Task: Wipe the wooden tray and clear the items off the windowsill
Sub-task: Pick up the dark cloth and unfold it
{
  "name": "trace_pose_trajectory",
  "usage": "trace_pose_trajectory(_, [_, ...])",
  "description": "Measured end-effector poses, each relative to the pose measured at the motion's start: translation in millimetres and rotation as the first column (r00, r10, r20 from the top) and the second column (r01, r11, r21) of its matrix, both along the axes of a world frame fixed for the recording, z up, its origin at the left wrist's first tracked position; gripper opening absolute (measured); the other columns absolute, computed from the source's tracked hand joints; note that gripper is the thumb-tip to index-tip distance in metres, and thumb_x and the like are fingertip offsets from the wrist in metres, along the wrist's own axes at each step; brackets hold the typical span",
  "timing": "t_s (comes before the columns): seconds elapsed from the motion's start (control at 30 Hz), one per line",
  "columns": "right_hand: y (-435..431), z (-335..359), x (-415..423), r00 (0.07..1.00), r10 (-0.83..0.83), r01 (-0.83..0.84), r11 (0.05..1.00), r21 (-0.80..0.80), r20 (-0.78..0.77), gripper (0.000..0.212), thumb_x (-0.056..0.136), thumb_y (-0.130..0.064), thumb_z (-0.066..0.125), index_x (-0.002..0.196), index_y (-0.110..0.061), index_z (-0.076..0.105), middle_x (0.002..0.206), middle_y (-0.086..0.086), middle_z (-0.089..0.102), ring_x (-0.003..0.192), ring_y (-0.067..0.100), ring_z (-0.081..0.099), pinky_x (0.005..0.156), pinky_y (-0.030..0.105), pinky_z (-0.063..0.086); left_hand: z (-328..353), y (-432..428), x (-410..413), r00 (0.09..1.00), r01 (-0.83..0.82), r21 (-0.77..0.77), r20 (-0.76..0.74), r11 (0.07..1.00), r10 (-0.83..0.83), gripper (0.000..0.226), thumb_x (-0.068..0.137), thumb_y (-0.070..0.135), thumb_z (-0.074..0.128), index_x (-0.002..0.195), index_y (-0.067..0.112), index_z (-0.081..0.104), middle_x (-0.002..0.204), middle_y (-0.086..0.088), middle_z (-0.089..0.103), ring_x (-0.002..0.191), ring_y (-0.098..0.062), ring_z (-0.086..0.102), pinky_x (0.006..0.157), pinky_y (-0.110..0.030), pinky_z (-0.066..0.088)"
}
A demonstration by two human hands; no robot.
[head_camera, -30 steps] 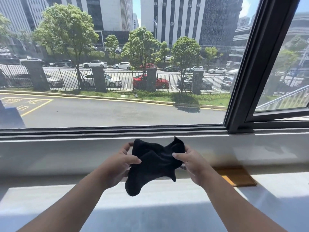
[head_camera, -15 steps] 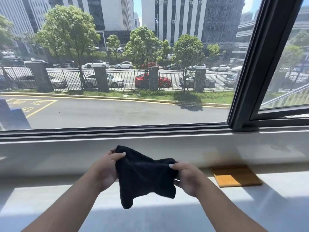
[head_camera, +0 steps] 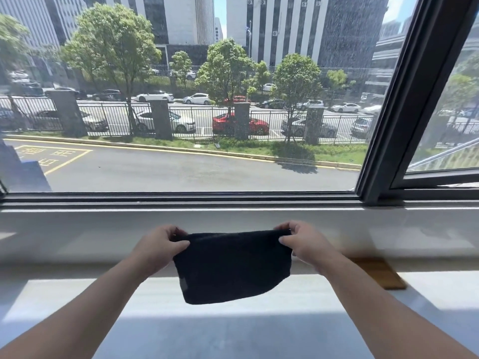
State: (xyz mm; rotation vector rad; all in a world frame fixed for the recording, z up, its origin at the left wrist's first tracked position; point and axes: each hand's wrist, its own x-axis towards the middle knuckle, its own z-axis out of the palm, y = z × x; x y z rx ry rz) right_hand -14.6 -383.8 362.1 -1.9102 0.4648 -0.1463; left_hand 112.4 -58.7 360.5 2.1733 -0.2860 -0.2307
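A black cloth (head_camera: 232,268) hangs flat in the air above the windowsill (head_camera: 77,294), stretched between both hands. My left hand (head_camera: 158,248) pinches its upper left corner and my right hand (head_camera: 304,243) pinches its upper right corner. A flat wooden tray (head_camera: 381,274) lies on the sill to the right, just behind my right forearm, which hides part of it.
The white sill runs the full width, with a low white ledge (head_camera: 77,229) rising behind it. A dark window frame (head_camera: 181,196) borders the glass, and a slanted dark mullion (head_camera: 396,99) stands at the right. Street, cars and trees lie outside.
The cloth was bunched and crumpled between my hands; my hands have moved apart and pulled it out flat. The view has shifted slightly left, so the tray sits further right.
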Motion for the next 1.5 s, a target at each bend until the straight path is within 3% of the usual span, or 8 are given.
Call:
trace_pose_trajectory(0.2, [-10.3,-7.0,-13.1,0.987,0.009,-0.086,0.871,-0.483,-0.159,0.024,0.087,-0.038,0.072,0.07,-0.021,0.07,0.063,-0.012,0.066,0.06,0.007,0.058,0.052,0.021,0.043,3.9,-3.2,-2.5,0.975,-0.052,0.348,0.22,0.936,-0.027,0.017,0.085,0.042,0.075,0.072,0.034,0.068,0.079,0.015,0.069,0.082,-0.011,0.064,0.065,-0.031,0.044])
trace_pose_trajectory(0.33, [13.2,-5.8,-17.9,0.998,0.014,-0.015,1.0,-0.006,-0.059,0.029,0.096,-0.032,0.067,0.07,-0.022,0.062,0.065,-0.003,0.056,0.058,0.013,0.05,0.051,0.023,0.039,10.3,-20.6,-18.7,0.991,-0.062,0.304,0.129,0.951,0.024,0.017,0.078,0.035,0.069,0.07,0.021,0.066,0.061,0.006,0.071,0.066,-0.013,0.068,0.058,-0.03,0.048])
trace_pose_trajectory(0.5, [66.6,9.0,-14.6,0.974,0.223,-0.177,0.87,0.46,-0.046,0.013,0.104,-0.026,0.061,0.101,-0.013,0.062,0.08,0.006,0.067,0.067,0.021,0.066,0.059,0.032,0.052,22.9,-65.9,-51.4,0.975,0.08,-0.065,-0.201,0.995,-0.092,0.017,0.082,0.023,0.074,0.078,0.008,0.066,0.068,-0.006,0.078,0.062,-0.02,0.078,0.059,-0.027,0.055])
trace_pose_trajectory(0.6, [86.1,12.1,-13.4,0.926,0.378,-0.333,0.825,0.457,-0.007,0.037,0.094,-0.015,0.075,0.125,-0.003,0.058,0.108,0.016,0.069,0.098,0.032,0.068,0.084,0.044,0.058,30.2,-80.2,-62.6,0.957,0.12,-0.182,-0.24,0.976,-0.163,0.017,0.083,0.027,0.078,0.075,0.015,0.07,0.07,-0.005,0.076,0.064,-0.018,0.074,0.066,-0.029,0.056])
trace_pose_trajectory(0.77, [89.3,6.4,-6.4,0.994,0.1,-0.105,0.914,0.393,0.033,0.038,0.09,0.012,0.055,0.126,-0.001,0.058,0.108,0.024,0.068,0.092,0.035,0.067,0.082,0.046,0.054,35.5,-68.9,-64.2,0.914,0.173,-0.338,-0.296,0.925,-0.279,0.03,0.083,0.035,0.075,0.103,0.012,0.078,0.101,-0.006,0.081,0.093,-0.019,0.077,0.085,-0.034,0.054])
trace_pose_trajectory(1.03, [73.6,12.6,2.1,0.966,0.098,-0.252,0.574,0.779,0.24,0.031,0.098,-0.001,0.05,0.123,-0.005,0.069,0.119,0.027,0.073,0.099,0.038,0.072,0.084,0.05,0.061,0.2,-56.5,-51.4,0.816,0.11,-0.472,-0.46,0.875,-0.351,0.058,0.07,0.037,0.075,0.127,0.023,0.071,0.13,-0.007,0.073,0.123,-0.027,0.065,0.109,-0.053,0.047])
trace_pose_trajectory(1.27, [74.4,-81.9,-7.6,0.982,0.107,-0.006,0.843,0.538,-0.157,0.046,0.095,0.003,0.056,0.129,-0.028,0.06,0.123,0.015,0.075,0.094,0.03,0.078,0.076,0.047,0.064,-79.6,-66.0,-61.7,0.89,-0.054,-0.322,-0.445,0.945,-0.1,0.021,0.086,0.031,0.075,0.106,0.028,0.075,0.101,-0.002,0.082,0.092,-0.026,0.079,0.087,-0.055,0.064])
trace_pose_trajectory(1.5, [111.1,-251.2,-54.1,0.849,0.073,0.021,0.985,0.173,-0.523,0.07,0.089,-0.009,0.056,0.152,-0.031,0.035,0.128,0.004,0.064,0.105,0.026,0.07,0.071,0.032,0.064,-255.6,-44.6,-118.5,0.8,-0.008,0.15,-0.592,0.989,0.097,0.072,0.082,0.038,0.074,0.147,0.024,0.045,0.131,0.001,0.064,0.109,-0.021,0.068,0.082,-0.036,0.058])
